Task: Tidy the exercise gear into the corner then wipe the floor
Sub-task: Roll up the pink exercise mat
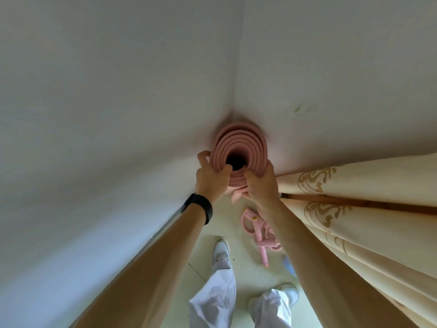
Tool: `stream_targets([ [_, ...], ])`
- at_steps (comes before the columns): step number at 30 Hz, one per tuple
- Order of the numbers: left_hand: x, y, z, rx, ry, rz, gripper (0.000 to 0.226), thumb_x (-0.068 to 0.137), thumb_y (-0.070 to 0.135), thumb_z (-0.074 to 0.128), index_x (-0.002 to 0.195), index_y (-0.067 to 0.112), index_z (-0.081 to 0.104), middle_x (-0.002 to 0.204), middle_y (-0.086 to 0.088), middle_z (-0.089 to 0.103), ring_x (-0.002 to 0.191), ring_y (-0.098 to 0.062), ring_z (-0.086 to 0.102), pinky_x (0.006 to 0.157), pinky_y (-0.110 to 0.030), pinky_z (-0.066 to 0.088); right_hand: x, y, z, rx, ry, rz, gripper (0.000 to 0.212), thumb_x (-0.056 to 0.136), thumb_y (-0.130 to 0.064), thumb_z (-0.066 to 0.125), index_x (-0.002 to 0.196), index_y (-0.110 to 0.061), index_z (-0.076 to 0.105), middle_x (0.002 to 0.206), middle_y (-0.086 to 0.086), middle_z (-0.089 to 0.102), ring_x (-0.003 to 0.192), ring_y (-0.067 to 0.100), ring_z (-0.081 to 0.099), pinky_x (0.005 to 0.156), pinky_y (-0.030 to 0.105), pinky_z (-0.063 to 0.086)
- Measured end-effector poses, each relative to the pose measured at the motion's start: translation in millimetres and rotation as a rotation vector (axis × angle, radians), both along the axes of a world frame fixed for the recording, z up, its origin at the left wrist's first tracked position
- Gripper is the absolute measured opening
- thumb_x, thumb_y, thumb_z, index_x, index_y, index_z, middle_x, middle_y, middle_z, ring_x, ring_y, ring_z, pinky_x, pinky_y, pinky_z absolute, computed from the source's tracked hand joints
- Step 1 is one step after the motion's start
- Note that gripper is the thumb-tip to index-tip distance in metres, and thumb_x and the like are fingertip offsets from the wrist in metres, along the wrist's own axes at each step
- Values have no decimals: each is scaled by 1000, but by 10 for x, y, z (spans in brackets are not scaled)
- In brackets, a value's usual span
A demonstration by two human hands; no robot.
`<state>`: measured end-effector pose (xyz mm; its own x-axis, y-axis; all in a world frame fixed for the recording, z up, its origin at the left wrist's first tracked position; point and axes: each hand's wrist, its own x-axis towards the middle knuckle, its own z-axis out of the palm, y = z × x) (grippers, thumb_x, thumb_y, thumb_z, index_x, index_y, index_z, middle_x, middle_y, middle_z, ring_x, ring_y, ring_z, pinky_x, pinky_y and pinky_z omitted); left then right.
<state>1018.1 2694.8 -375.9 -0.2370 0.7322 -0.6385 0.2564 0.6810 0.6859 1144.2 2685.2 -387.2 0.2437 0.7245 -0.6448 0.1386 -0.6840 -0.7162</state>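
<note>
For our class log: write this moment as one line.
step: stand mat in corner | left hand: gripping rolled mat | right hand: gripping it | pink resistance band: on floor

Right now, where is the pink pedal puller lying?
In the head view, the pink pedal puller lies on the floor, right of centre, beside the curtain and below the rolled mat.

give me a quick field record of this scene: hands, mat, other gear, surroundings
left hand: grips the top rim of the mat, thumb at the centre hole
right hand: grips the same rim from the other side
mat: pink, rolled, standing on end in the wall corner
watch: black, on left wrist
pedal puller: pink, lying on the floor below the mat
curtain: cream with gold pattern, on the right
floor: pale, wiping not seen
</note>
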Motion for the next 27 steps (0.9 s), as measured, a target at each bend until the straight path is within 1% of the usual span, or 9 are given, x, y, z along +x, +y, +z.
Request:
stream_targets([
  [3,17,-25,-48,44,42,-33,57,86,41,64,131,34,29,108,-5,61,96,-34,66,79,-51,60,81,23,-20,41,-2,96,65,89,-36,66,144,-29,33,131,-1,56,116,24,60,95,47,56],
  [6,-11,-59,-66,56,265,-199,75,88,54,62,146,27,23,134,-13,54,110,-38,60,90,-52,53,116,10,-74,37,50,152,67,94,-25,65,149,-23,26,136,5,52,120,24,57,99,47,54],
  [9,20,-68,-15,84,448,-366,85,95,57,51,158,26,3,161,-6,27,116,-39,58,89,-54,52,108,8,-50,23,9,186,72,98,-29,59,154,-21,14,142,10,48,120,25,56,100,44,53],
  [13,-1,-75,-41,94,475,-448,85,97,64,38,157,27,-10,166,0,14,123,-36,55,85,-55,54,148,18,46,-7,-76,299,79,98,-39,57,156,-18,7,139,9,51,98,21,61,77,24,51],
  [18,-110,-122,44,110,525,-556,80,98,64,31,159,25,-4,166,-5,11,134,-36,46,90,-52,52,353,-22,298,19,-203,386,92,90,-56,62,157,-20,10,143,4,54,116,30,63,84,35,55],
  [21,-253,-272,197,87,561,-579,74,100,59,34,158,30,-1,167,-4,9,139,-32,41,93,-48,50,399,-160,554,12,-223,381,90,94,-47,61,159,-21,3,146,6,51,94,25,70,75,41,60],
  [23,-347,-416,323,40,562,-596,70,101,51,38,159,29,5,166,-5,12,143,-30,36,100,-47,46,359,-272,801,-6,-268,403,79,98,-37,59,158,-18,10,133,3,56,72,11,62,63,30,56],
  [24,-363,-501,411,14,559,-611,68,102,47,40,159,28,8,166,-5,13,145,-29,34,103,-47,44,361,-347,933,-8,-287,416,69,100,-31,57,156,-18,19,128,1,57,69,8,59,64,29,53],
  [27,-385,-779,737,-17,560,-663,65,100,37,46,158,26,17,165,-5,19,145,-28,33,109,-44,41,367,-605,1406,29,-302,449,47,100,-24,55,145,-23,39,125,8,66,91,24,68,75,32,54],
])
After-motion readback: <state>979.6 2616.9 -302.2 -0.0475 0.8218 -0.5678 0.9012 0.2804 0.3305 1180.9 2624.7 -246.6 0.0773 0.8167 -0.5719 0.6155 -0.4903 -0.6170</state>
